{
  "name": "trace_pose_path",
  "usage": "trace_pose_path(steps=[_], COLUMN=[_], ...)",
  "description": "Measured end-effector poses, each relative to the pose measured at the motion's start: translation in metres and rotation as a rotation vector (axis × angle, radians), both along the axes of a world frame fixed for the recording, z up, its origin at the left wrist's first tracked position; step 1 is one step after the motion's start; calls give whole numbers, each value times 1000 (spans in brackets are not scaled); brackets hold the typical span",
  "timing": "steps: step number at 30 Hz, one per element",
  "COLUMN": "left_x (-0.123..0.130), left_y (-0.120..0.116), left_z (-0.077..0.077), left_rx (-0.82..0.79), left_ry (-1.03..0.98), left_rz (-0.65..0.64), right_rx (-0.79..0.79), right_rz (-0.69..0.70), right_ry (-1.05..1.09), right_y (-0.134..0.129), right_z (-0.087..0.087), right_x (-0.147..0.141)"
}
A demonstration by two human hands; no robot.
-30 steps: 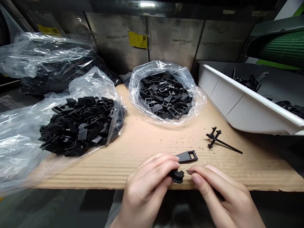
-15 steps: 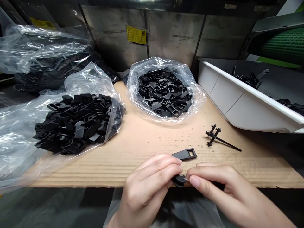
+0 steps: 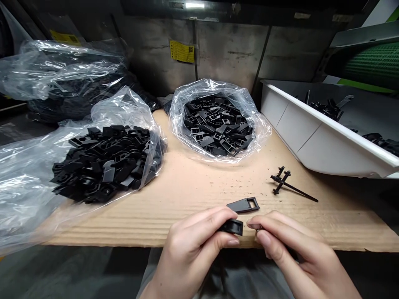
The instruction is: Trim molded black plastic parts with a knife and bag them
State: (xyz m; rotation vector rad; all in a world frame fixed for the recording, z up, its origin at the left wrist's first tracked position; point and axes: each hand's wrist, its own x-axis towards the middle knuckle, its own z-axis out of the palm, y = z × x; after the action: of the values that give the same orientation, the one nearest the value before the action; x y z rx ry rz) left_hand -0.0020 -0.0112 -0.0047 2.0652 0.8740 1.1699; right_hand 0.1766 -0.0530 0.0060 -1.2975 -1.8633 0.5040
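Note:
Between the thumb and fingers of my left hand [image 3: 195, 245] is a small black part [image 3: 233, 227], its open rectangular end facing right. My right hand [image 3: 291, 245] pinches a tiny object [image 3: 257, 226] just to the right of that part, with a narrow gap between them; its shape is too small to make out. Just beyond my left fingertips a flat tapered black piece [image 3: 244, 205] with a square opening lies on the cardboard [image 3: 193, 187]. Farther right rests a thin black branched piece [image 3: 282, 181] with a long stem.
An open clear bag of black pieces [image 3: 218, 124] stands at the back centre. Another bag's black parts [image 3: 106, 164] spill out at left, with more wrapped bags [image 3: 75, 79] behind. A white bin [image 3: 314, 137] holding black parts borders the right side.
The black part in my left hand has turned, so its rectangular end now shows instead of its round side. My right fingertips have drawn back slightly to the right. The view has shifted a little.

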Motion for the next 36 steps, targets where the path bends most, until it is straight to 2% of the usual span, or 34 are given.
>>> trace_pose_path(steps=[7, 13, 21, 24, 27, 29, 33, 36], left_x=[0, -1, 1, 1, 0, 0, 1, 2], left_y=[-2, 1, -2, -2, -1, 0, -1, -2], left_z=[-2, -5, -1, -2, -2, -2, -3, -1], left_rx=[-15, -41, -28, -46, -116, -150, -122, -111], left_ry=[-7, -14, 9, -42, -123, -152, -159, -132], left_rz=[-15, -13, -60, -69, -71, -69, -48, -42], right_rx=[149, -24, 100, -72, -219, -196, -116, -83], right_rz=[11, -1, -166, -138, -229, -291, -207, -194], right_ry=[-77, 10, 102, 173, 223, 263, 315, 323], right_y=[-2, -2, 6, 13, 15, 13, 6, 5], right_z=[-10, -3, -2, 1, 2, 1, 0, 3], right_x=[-5, -7, -12, -18, -20, -18, -13, -14])
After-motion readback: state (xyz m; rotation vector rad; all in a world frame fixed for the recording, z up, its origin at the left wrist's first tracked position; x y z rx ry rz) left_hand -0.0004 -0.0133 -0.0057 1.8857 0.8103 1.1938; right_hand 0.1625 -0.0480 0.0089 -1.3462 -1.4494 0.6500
